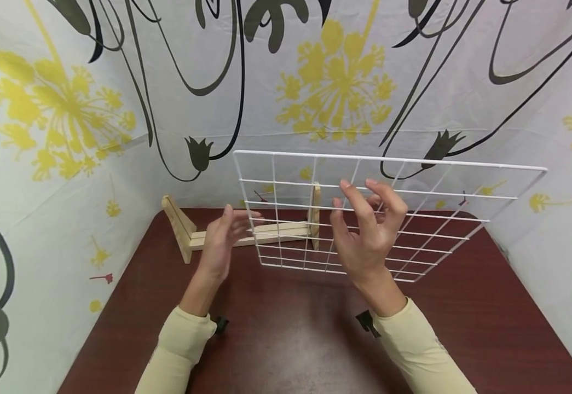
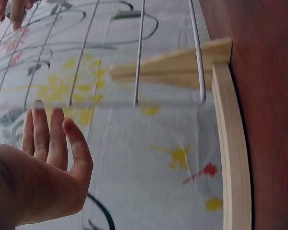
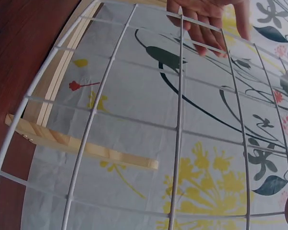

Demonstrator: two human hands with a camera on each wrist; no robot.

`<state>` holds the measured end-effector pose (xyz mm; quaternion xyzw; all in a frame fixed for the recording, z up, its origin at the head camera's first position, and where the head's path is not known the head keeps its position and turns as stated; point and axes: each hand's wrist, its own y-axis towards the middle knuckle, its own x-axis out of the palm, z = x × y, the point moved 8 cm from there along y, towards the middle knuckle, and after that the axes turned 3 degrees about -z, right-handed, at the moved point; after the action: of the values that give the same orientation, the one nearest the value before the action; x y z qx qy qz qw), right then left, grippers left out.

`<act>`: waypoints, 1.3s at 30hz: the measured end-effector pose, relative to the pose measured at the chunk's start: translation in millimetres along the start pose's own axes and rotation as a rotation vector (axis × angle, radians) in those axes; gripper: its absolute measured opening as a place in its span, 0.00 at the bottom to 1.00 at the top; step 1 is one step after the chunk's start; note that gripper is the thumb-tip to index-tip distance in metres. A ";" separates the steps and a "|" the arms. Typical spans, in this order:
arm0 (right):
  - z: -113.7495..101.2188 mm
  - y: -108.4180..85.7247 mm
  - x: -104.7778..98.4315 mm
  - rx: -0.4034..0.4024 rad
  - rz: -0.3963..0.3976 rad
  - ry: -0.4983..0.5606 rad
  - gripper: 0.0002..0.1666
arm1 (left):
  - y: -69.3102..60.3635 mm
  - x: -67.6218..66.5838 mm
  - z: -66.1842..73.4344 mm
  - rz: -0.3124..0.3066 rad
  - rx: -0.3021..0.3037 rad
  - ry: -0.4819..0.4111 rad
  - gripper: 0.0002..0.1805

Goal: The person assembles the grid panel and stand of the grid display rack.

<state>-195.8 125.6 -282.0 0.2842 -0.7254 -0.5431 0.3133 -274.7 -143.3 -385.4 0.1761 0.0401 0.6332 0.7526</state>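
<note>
A white wire grid panel (image 1: 389, 160) is held tilted above the table, its bars crossing in front of a wooden stand. My right hand (image 1: 368, 241) grips the panel near its middle, fingers bent at the wires. Beside the panel's left edge, my left hand (image 1: 220, 241) has its fingers extended; in the left wrist view the fingertips of this hand (image 2: 53, 163) come close to the edge wire, and I cannot tell whether they touch. The pale wooden stand (image 1: 286, 234) has a long crossbar between two end pieces and stands at the back of the table.
The dark red-brown table (image 1: 286, 339) spreads under both arms. A white cloth with yellow flowers and dark stems (image 1: 266, 109) hangs close behind the table and along both sides.
</note>
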 end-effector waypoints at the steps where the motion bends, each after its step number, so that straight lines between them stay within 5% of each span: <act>1: 0.0 0.6 -0.2 -0.001 0.002 0.002 0.20 | 0.9 -6.2 2.4 0.023 0.007 -0.004 0.31; 4: 0.4 1.9 -0.2 -0.002 -0.001 0.003 0.20 | 4.4 -29.1 14.0 0.120 0.060 -0.008 0.29; 11: -0.1 0.0 -0.7 -0.010 0.004 0.023 0.19 | 0.6 -101.1 54.0 0.416 0.311 0.136 0.23; 15: -3.3 -3.1 -2.2 -0.048 0.046 0.062 0.16 | -4.7 -140.9 53.6 0.516 0.248 0.120 0.26; 21: -11.0 -3.7 -4.2 -0.083 0.126 0.073 0.12 | 3.4 -182.4 30.2 0.461 -0.033 0.055 0.37; 27: -17.1 0.4 -8.7 -0.081 0.174 0.071 0.13 | 13.0 -184.9 -6.2 0.244 -0.278 -0.009 0.39; 32: -17.1 3.1 -12.9 -0.085 0.174 0.068 0.14 | 18.5 -182.8 -22.6 0.214 -0.314 0.127 0.38; 39: -13.2 2.9 -16.8 -0.089 0.173 0.065 0.14 | 29.1 -170.3 -39.4 0.207 -0.308 0.155 0.33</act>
<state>-175.1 130.9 -278.8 0.2238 -0.7119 -0.5362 0.3945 -346.4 -295.6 -440.8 0.0129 -0.0176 0.7173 0.6964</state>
